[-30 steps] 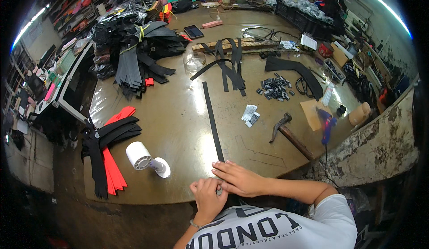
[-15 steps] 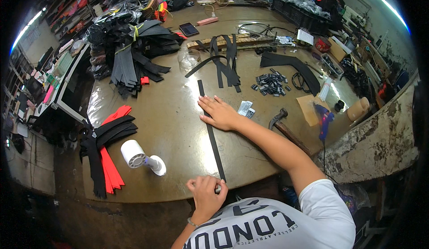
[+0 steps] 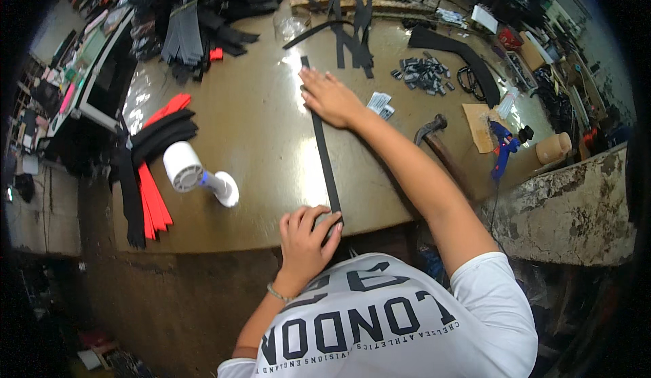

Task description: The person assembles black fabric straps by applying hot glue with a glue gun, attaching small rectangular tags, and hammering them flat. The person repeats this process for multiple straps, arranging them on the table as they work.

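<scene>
A long, narrow black strap [image 3: 323, 157] lies lengthwise on the table, running from the middle down to the near edge. Across its upper part my right hand [image 3: 332, 100] rests palm down, fingers stretched out flat, with a short end of strap showing beyond them. At the table's near edge, my left hand [image 3: 306, 239] has its thumb and index finger at the strap's near end, which sits between them. The other fingers are bent and rest on the table. Beyond my right hand, more black straps [image 3: 349, 39] lie loosely crossed.
Small dark buckle-like pieces [image 3: 424, 73] are heaped right of centre. A hammer [image 3: 434, 134], a blue glue gun [image 3: 503, 147] and white labels [image 3: 381, 105] lie to the right. A white handheld fan [image 3: 196, 171] stands left, beside black and red strips [image 3: 152, 174]. Bundled black strips [image 3: 186, 32] fill the far left.
The view has tilted down, so the table sits higher in the picture. My left hand's fingers have spread a little at the strap's near end; my right hand stays flat on it.
</scene>
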`<state>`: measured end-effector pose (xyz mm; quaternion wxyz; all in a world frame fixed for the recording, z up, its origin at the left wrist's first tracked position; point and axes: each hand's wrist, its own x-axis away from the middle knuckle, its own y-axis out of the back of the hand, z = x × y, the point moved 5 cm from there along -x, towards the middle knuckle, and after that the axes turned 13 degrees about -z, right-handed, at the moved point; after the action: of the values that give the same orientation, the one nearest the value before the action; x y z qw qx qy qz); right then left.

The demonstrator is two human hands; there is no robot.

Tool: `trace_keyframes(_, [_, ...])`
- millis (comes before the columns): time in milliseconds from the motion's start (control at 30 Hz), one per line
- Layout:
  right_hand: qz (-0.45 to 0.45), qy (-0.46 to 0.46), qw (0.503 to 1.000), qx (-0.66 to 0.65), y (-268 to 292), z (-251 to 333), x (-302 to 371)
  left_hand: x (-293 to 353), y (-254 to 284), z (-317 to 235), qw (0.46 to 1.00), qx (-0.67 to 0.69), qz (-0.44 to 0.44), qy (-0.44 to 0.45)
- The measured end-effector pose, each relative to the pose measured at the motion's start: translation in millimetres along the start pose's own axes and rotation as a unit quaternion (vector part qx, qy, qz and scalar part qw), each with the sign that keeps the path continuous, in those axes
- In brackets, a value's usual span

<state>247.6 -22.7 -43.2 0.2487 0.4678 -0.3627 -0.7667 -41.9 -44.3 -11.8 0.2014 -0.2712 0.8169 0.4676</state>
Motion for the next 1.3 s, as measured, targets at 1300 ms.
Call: trace_keyframes(1300, [-0.184, -0.414, 0.861, -0.23, 221.8, -6.9, 166.2, 7.3, 8.8, 8.4, 0.998, 0.017, -0.003, -0.068])
